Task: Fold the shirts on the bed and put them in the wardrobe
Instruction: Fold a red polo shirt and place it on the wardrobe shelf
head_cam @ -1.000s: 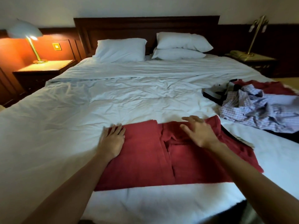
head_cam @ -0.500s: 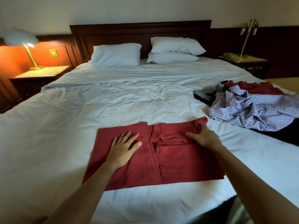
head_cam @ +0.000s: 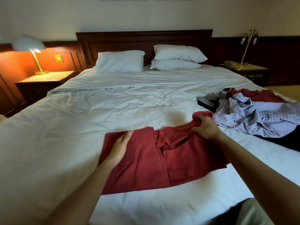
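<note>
A dark red shirt (head_cam: 146,161) lies partly folded on the near part of the white bed (head_cam: 81,127). My left hand (head_cam: 119,147) rests flat on its left side with straight fingers. Gripping the shirt's upper right corner, my right hand (head_cam: 205,128) has the cloth bunched and raised off the sheet. To the right lies a heap of unfolded clothes: a checked shirt (head_cam: 253,117), another red garment (head_cam: 259,96) behind it and a dark one (head_cam: 209,103) at its left. No wardrobe is in view.
Three white pillows (head_cam: 120,61) lean on the dark headboard. A lit lamp (head_cam: 30,47) stands on the left nightstand (head_cam: 47,78). The right nightstand (head_cam: 250,70) carries a brass lamp and a telephone (head_cam: 230,64). Dark cloth (head_cam: 289,140) lies at the bed's right edge.
My right hand has closed on the shirt's upper right corner and lifted it off the bed. My left hand has stayed on the shirt's left side, now turned more on edge.
</note>
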Demonstrator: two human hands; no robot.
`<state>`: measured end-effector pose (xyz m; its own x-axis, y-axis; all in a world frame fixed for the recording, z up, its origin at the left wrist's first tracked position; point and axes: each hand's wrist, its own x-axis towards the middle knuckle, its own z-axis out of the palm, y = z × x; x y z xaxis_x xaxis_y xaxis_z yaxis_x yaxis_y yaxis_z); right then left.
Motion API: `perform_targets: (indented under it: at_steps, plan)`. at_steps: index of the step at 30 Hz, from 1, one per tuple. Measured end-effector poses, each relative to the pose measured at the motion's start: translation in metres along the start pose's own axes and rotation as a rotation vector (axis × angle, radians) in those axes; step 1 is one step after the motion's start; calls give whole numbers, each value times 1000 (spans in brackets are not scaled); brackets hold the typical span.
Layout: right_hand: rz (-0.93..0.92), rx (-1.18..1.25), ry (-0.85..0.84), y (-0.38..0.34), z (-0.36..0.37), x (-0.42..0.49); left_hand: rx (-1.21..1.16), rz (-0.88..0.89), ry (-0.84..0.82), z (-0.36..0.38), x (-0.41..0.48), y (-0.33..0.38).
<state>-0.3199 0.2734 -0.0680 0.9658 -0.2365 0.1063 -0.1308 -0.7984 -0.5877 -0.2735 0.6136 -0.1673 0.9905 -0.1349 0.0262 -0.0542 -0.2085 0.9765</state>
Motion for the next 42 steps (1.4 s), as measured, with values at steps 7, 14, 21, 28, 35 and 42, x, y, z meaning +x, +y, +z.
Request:
perform_targets:
  at_steps: [7,14,21,28,35,42]
  plan:
    - [-304,-314,-140,-166,8,17,-605,-275,-10,-44,8,9]
    - [-301,-348,-678,-279,89,-1,-1063,-332,-13,-73,-14,-13]
    - [-396,-375,-783,-211,146,-6,-1101,-410,-110,-107,-14,-7]
    - [-464,-83,-724,-142,144,-13,-186,-455,-22,-128,-14,9]
    - [-364,-267,-287,-113,158,49,225,-418,-250,-126,-8,25]
    - [-97,-54,-430,-100,170,83,171,-576,-352,-136,-7,26]
